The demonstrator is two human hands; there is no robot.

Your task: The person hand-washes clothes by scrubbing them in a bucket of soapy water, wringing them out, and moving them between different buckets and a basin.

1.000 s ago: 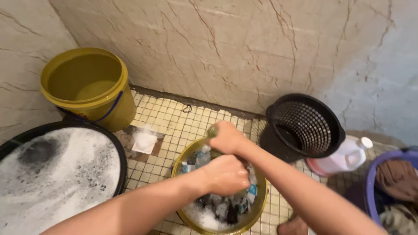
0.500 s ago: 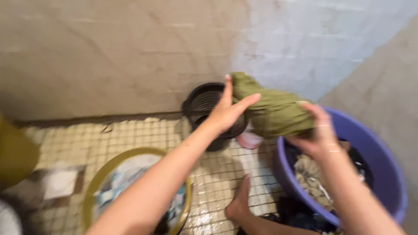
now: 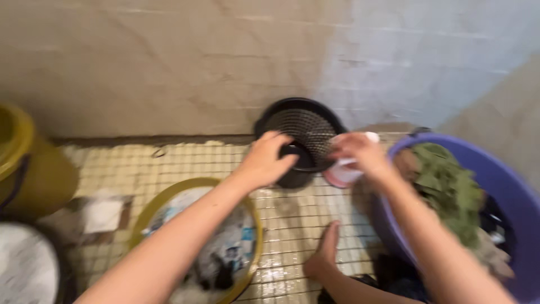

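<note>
Both forearms are bare right up to the near edge of the picture, with no sleeves showing. The left hand (image 3: 264,160) and right hand (image 3: 360,152) wear no gloves; rings or a watch cannot be made out through the blur. One bare foot (image 3: 323,256) shows, without any shoe.

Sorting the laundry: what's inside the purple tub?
In the purple tub an olive-green cloth lies on top, with darker clothes beside it. Whatever lies beneath is covered.

You have open tiled floor (image 3: 298,217) between the yellow basin (image 3: 169,197) and the purple tub (image 3: 506,186); the black basket (image 3: 304,126) and your foot (image 3: 323,253) crowd it.
</note>
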